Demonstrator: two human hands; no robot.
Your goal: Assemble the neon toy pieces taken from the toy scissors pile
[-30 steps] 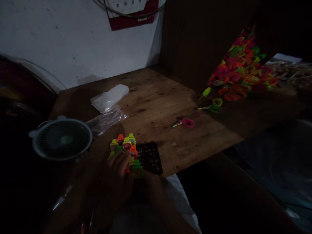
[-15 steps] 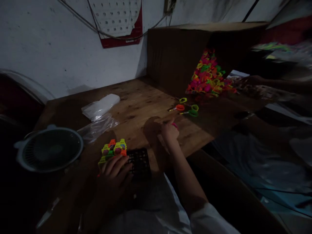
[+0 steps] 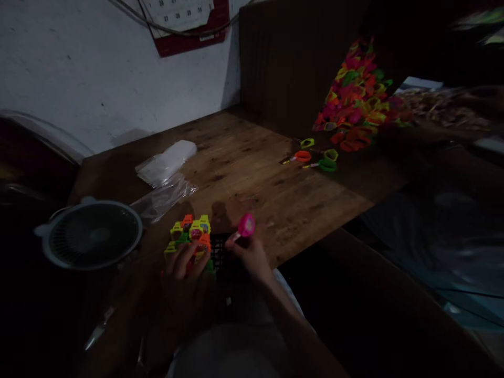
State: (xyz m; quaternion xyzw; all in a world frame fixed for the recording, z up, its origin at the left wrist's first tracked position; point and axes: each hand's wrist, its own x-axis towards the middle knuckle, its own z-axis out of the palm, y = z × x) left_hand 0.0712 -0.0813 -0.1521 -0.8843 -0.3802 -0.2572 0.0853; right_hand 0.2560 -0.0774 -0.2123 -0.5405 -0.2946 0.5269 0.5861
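Pinched in my right hand (image 3: 254, 258) is a pink toy watch (image 3: 247, 224), its round face up and a pale stem pointing down-left. That hand is above a black grid tray (image 3: 221, 252), partly hidden by it. My left hand (image 3: 184, 270) lies with fingers apart on a cluster of yellow, orange and green toy watches (image 3: 196, 230) on the tray's left side. Several loose toy watches, including an orange one (image 3: 302, 156) and a green one (image 3: 327, 165), lie farther off on the wooden table (image 3: 236, 173).
A large cardboard box (image 3: 291, 68) stands at the back, with a heap of bright toy watches (image 3: 354, 94) spilling out. Plastic bags (image 3: 167, 164) lie on the left, near a round lidded basin (image 3: 92, 233). Another person's arm (image 3: 482, 102) shows dimly at the right.
My right hand has come back from near the loose watches to the tray, carrying the pink toy watch. My left hand stays on the cluster. The view has tipped downward.
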